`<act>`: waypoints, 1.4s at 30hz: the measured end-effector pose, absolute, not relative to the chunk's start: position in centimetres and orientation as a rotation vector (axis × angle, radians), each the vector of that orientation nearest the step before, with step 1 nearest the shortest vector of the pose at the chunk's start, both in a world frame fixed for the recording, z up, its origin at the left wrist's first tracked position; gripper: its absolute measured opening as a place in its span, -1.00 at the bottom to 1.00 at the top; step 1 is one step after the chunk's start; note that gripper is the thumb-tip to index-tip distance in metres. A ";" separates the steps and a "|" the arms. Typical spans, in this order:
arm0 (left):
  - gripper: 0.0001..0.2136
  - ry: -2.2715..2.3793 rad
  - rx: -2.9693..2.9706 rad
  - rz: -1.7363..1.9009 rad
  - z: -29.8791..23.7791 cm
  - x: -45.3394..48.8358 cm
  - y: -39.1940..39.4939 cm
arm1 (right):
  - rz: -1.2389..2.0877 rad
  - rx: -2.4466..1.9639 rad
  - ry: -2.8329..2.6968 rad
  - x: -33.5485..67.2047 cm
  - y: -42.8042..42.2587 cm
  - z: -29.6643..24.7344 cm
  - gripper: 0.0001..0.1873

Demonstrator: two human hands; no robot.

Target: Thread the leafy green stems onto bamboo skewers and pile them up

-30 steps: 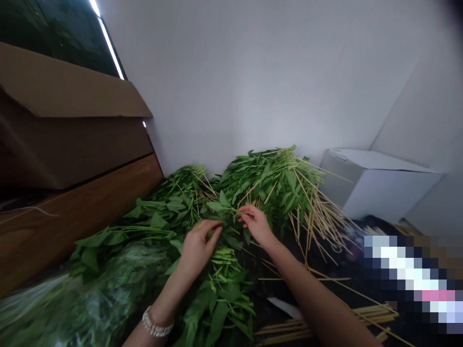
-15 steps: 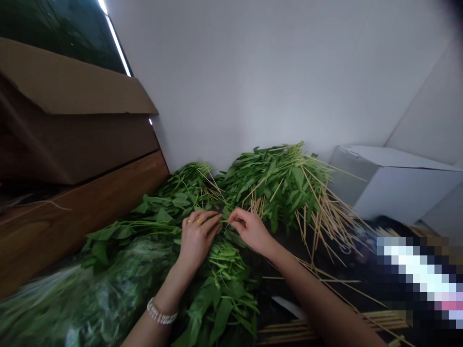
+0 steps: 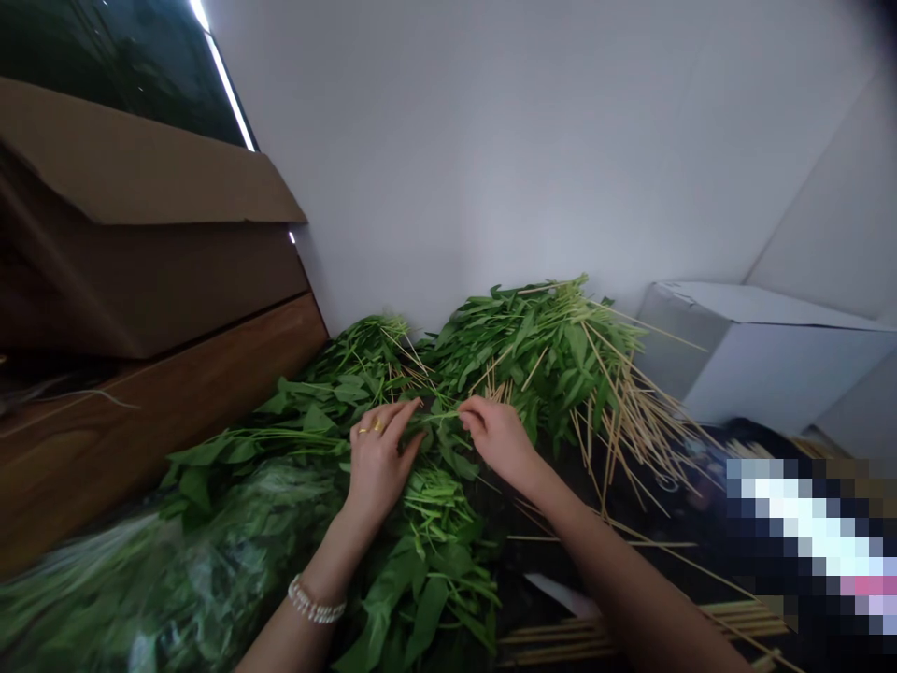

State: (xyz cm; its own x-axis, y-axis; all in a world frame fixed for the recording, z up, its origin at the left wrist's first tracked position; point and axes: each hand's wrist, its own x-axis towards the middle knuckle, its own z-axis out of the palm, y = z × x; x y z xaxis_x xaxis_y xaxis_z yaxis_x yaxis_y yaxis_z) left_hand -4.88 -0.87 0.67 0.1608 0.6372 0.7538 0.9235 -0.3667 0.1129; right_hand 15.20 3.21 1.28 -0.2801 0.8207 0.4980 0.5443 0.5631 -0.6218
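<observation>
In the head view my right hand (image 3: 494,435) pinches the end of a thin green stem (image 3: 443,415) between thumb and fingers. The stem stretches left toward my left hand (image 3: 382,453), whose thumb and fingers stand apart with nothing gripped between them. Below my hands lies a bunch of cut leafy greens (image 3: 438,533). Beyond them, a larger heap of leafy greens (image 3: 519,346) has many thin wooden skewers (image 3: 631,421) sticking out of its right side. More loose greens (image 3: 301,416) spread left of my left hand.
A clear plastic bag of greens (image 3: 210,561) fills the lower left. A knife blade (image 3: 561,594) lies near loose skewers (image 3: 561,643) under my right forearm. A cardboard box (image 3: 175,271) is at left, a white box (image 3: 763,346) at right, a wall (image 3: 491,140) behind.
My right hand has drawn slightly right with the stem, away from my left hand. My left thumb and fingers have spread apart.
</observation>
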 end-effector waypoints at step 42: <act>-0.78 -2.034 -1.947 -1.734 0.5 -3.4 -1.0 | 0.510 -0.928 -2.231 12.4 0.3 3.5 -0.79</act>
State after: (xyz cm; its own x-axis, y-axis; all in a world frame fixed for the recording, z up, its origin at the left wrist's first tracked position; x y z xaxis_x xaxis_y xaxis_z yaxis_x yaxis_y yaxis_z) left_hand -3.44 -1.04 0.55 -0.2976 0.8056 0.5123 0.6334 -0.2349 0.7373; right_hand 12.39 0.31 3.50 -0.5306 0.7338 0.4241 0.4769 0.6722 -0.5664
